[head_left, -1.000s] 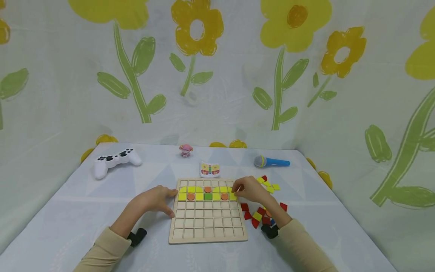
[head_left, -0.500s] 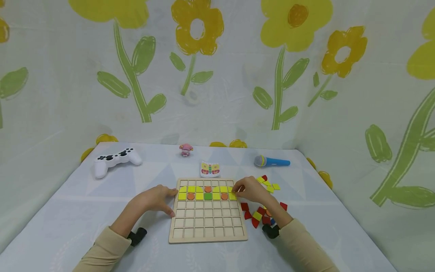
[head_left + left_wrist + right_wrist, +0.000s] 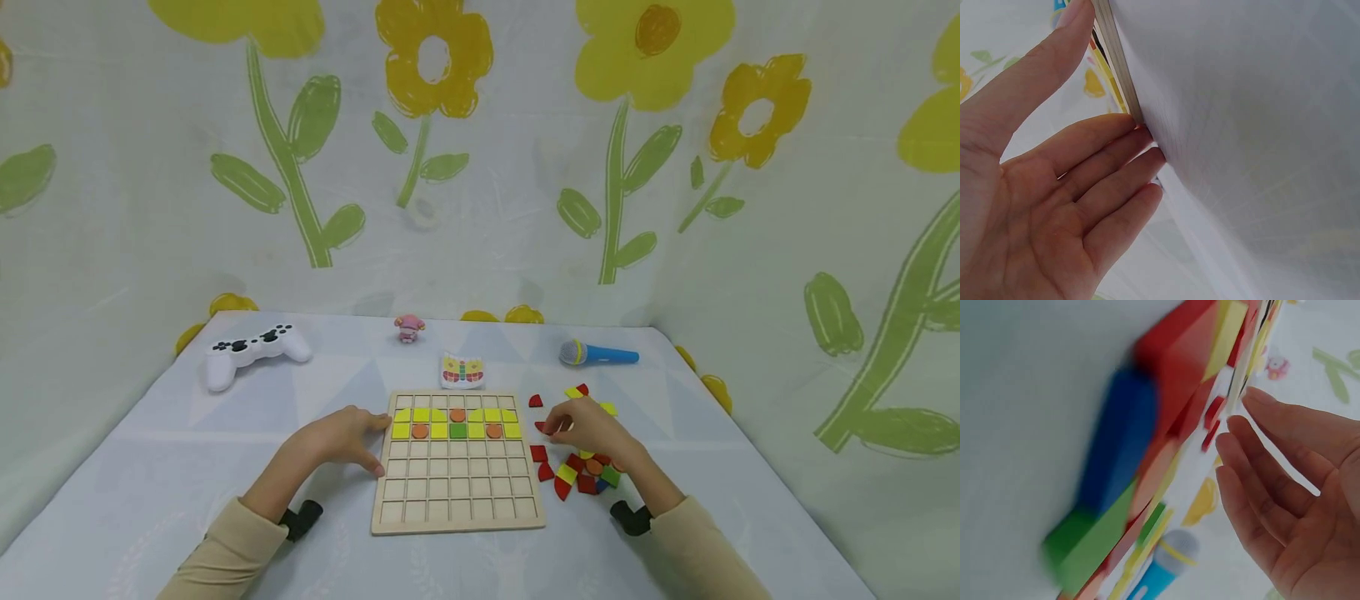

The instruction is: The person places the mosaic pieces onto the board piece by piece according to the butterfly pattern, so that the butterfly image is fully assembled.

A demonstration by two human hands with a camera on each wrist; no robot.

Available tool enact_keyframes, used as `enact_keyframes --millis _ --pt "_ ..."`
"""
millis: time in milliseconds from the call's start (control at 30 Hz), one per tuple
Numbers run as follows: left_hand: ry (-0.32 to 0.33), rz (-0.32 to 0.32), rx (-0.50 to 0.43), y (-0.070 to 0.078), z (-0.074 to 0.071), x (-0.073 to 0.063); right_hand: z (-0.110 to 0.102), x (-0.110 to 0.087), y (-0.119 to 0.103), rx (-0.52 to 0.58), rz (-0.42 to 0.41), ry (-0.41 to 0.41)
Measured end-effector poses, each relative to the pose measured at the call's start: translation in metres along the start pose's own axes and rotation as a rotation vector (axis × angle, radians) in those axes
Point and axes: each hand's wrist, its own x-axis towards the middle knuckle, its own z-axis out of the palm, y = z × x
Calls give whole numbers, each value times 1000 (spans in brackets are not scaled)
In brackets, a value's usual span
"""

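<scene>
A wooden grid board (image 3: 460, 492) lies on the table, its upper rows holding yellow pieces, orange discs and a green square (image 3: 458, 431). My left hand (image 3: 341, 439) rests against the board's left edge, thumb and fingers spread; in the left wrist view the fingertips touch the board's side (image 3: 1119, 65). To the right of the board, my right hand (image 3: 588, 427) is low over the table, fingertips at a red quarter-round piece (image 3: 541, 427). In the right wrist view its fingers bend loosely, with no piece visible between thumb and fingers. Another red quarter-round piece (image 3: 536, 401) lies just behind.
Loose red, yellow, green, orange and blue pieces (image 3: 587, 483) lie right of the board, some under the right forearm. Behind the board are a butterfly pattern card (image 3: 462, 372), a pink figurine (image 3: 408, 328), a blue microphone (image 3: 600, 353) and a white game controller (image 3: 257, 356).
My right hand has left the board's upper right corner and moved right to the loose red pieces. The yellow pieces at that corner now show. My left hand stays at the board's edge.
</scene>
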Motion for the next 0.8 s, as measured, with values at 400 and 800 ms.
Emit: enact_keyframes --millis 400,800 --pt "0 2 -1 -1 -1 0 -13 -27 27 -51 46 -55" --pt "3 5 4 -1 1 1 -13 -25 43 10 115 -92"
